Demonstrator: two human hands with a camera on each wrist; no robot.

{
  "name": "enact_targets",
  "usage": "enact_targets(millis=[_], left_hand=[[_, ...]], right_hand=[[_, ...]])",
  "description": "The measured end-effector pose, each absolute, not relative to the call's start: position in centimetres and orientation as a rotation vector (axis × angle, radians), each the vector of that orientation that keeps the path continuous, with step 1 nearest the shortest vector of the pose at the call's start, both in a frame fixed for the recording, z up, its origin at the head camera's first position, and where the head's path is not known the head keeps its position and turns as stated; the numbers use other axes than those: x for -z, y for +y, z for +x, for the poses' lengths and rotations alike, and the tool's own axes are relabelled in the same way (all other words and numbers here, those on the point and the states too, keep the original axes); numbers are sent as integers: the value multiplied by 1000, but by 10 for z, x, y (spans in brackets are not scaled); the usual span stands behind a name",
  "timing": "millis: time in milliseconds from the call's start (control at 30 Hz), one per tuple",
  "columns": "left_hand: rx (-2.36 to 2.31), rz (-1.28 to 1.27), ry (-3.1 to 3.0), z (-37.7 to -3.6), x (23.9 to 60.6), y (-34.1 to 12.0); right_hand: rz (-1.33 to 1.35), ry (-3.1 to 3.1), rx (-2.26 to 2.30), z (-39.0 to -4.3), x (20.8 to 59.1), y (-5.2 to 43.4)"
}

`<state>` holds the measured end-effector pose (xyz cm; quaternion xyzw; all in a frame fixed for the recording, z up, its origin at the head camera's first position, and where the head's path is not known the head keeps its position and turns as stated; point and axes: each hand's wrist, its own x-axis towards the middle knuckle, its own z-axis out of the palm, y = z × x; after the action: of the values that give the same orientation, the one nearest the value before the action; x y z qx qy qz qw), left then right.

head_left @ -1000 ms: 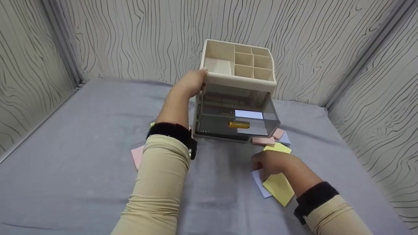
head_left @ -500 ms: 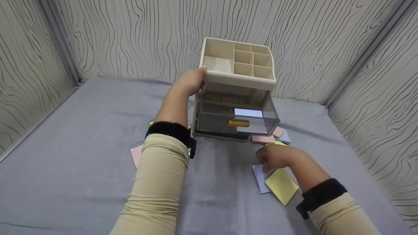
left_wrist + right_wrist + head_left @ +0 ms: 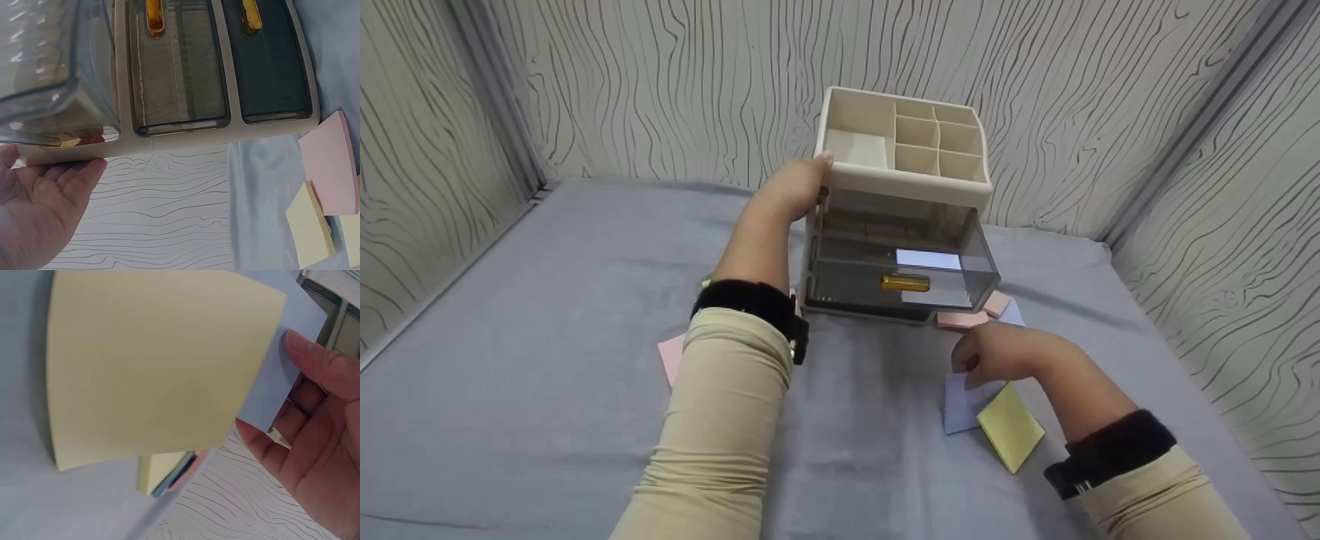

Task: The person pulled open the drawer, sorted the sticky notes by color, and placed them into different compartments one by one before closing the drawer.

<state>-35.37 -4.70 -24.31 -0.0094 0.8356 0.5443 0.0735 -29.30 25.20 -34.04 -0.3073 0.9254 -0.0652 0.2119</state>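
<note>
Evidently the right hand [image 3: 1006, 352] pinches the blue pad [image 3: 961, 409] near its far edge, perhaps bearing the yellow pad [image 3: 1011, 429] too, the open drawer [image 3: 847, 281] lying beyond and leftward, the left hand [image 3: 801, 187] gripping the organizer [image 3: 911, 182].

place: small and booth-like, wider setting unclear | wood-grain-patterned panels [image 3: 735, 67] on three sides | grey strips [image 3: 1198, 126] at corners | cloth-covered worktop [image 3: 532, 360] | office-type drawer organiser [image 3: 911, 184], paper pads [image 3: 1011, 429]

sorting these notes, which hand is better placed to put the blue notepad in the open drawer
Probably the right: the right hand pinches the blue notepad near the open drawer, while the left hand holds the side of the organizer.
</note>
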Motion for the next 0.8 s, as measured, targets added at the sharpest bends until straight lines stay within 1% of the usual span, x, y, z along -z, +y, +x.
enact_targets(millis=[233, 433, 600, 800], left_hand=[[-1644, -45, 2512, -354, 243, -47], [-1633, -59, 2544, -355, 244, -47], [-1627, -70, 2544, -355, 244, -46], [-1618, -61, 2540, -354, 244, -46]], right_hand=[[-1104, 2623, 255, -285, 313, 245], [-1196, 2654, 229, -280, 301, 245], [-1102, 2695, 256, -280, 289, 255], [-894, 2778, 289, -276, 253, 267]])
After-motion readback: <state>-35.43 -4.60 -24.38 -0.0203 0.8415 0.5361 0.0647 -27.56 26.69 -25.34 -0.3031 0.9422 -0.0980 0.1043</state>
